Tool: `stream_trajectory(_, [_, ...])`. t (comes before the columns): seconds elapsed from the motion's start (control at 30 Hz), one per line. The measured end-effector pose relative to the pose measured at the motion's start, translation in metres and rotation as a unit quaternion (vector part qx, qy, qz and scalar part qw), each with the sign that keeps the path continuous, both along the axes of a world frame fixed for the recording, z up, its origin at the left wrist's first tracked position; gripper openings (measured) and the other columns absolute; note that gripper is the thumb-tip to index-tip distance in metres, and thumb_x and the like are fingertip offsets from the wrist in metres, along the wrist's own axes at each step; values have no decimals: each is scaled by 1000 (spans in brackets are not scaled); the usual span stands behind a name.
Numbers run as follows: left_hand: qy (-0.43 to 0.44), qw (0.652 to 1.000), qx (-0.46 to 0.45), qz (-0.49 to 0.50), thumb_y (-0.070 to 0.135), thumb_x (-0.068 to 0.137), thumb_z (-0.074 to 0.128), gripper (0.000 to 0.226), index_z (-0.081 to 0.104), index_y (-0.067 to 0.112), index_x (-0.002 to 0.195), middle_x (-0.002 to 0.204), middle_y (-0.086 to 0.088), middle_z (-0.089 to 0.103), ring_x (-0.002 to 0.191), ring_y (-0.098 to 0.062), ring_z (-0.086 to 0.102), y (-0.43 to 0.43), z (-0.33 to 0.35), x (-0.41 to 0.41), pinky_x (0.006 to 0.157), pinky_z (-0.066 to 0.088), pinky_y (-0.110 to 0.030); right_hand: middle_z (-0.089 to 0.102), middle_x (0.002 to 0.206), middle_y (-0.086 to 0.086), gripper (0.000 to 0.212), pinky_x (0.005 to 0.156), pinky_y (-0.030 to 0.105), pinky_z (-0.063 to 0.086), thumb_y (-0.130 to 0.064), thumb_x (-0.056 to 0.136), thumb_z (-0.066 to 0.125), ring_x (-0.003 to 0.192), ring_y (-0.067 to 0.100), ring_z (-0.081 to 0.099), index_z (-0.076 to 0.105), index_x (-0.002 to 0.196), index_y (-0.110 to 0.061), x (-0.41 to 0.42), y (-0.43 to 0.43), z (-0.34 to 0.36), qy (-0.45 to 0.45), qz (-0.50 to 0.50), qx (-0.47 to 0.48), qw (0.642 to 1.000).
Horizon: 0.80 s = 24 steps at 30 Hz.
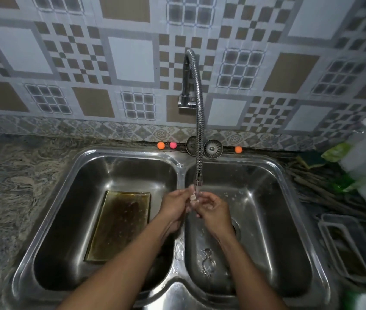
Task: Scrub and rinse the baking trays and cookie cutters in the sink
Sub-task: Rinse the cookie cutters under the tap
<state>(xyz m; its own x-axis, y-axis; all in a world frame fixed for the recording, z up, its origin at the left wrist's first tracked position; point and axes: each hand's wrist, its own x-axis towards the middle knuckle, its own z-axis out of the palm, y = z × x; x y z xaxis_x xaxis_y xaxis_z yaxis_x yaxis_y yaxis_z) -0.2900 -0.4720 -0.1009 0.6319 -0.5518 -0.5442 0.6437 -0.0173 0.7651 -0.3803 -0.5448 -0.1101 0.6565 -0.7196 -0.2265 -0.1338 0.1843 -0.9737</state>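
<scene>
Under the faucet (pixel 199 130), our left hand (pixel 174 206) and right hand (pixel 214 209) pinch a small pale piece (pixel 192 197), too blurred to name. The baking tray (pixel 119 224) lies in the left basin of the sink (pixel 101 152).

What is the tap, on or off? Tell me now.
On. A stream falls from the tap nozzle onto the left hand and right hand, and water splashes on the right basin floor.

- faucet hose (pixel 199 130) hangs right above fingers (pixel 202 198), blocks way up
- baking tray (pixel 119 224) covers basin floor left of fingers
- right basin (pixel 267 220): open room right of fingers
</scene>
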Motion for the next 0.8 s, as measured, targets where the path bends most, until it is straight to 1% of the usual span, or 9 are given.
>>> stream_trajectory(0.17, [-7,1000,3,-5,0,87,65,9,70,1,95,73,-9,71,56,-12,64,-3,11,-1,56,53,-22,66,62,0,15,56,20,45,-14,88,69,55,7,57,65,74,-13,-2,7,-4,-3,-1,-66,998])
stream_trajectory(0.27, [18,999,19,-27,9,86,69,16,70,5,101,77,-6,70,61,-13,63,-1,11,4,54,52,-24,61,73,9,23,62,21,44,-17,95,58,63,7,56,59,76,-5,4,8,-4,1,-2,-139,990])
stream_trajectory(0.37, [25,996,38,-72,12,88,68,19,70,8,106,84,-8,68,57,-12,58,2,13,5,50,52,-21,50,93,8,25,76,17,45,-22,99,53,82,8,54,66,84,-7,6,9,-8,26,15,-229,973])
stream_trajectory(0.43, [18,996,53,-62,6,90,64,19,70,6,107,91,-15,71,46,-9,58,3,15,6,41,46,-16,48,102,6,16,76,18,49,-24,94,60,85,7,55,65,89,-9,7,9,-11,31,10,-230,973])
stream_trajectory(0.5, [7,998,54,-16,-3,88,63,27,67,6,113,102,-19,71,45,-8,61,4,12,9,38,44,-16,56,102,1,18,65,15,49,-22,87,70,80,6,59,61,100,-16,9,9,-9,34,-25,-166,985])
stream_trajectory(0.57, [24,999,10,34,-9,85,64,41,59,6,123,106,-17,71,61,-13,68,2,9,9,47,52,-20,68,90,0,21,56,16,48,-18,87,71,73,8,63,63,107,-18,13,11,-3,11,-61,-21,998])
stream_trajectory(0.63, [4,998,-22,63,-12,82,66,51,54,7,129,101,-13,72,75,-18,70,-3,6,7,58,56,-25,70,73,2,7,45,17,42,-13,90,66,55,6,58,70,95,-11,14,10,2,-2,-84,85,993])
stream_trajectory(0.73, [-86,995,-13,55,-12,82,66,56,53,19,127,99,-6,71,87,-17,69,-8,4,7,73,59,-29,64,56,-2,16,44,20,38,-14,89,67,42,3,48,71,75,-8,20,8,1,26,-128,47,990])
stream_trajectory(0.8, [-152,987,37,30,0,84,70,37,62,20,113,96,-6,72,84,-18,69,-8,3,7,76,59,-36,63,54,0,19,50,22,41,-13,88,68,45,7,52,69,69,-11,23,6,0,21,-160,-40,986])
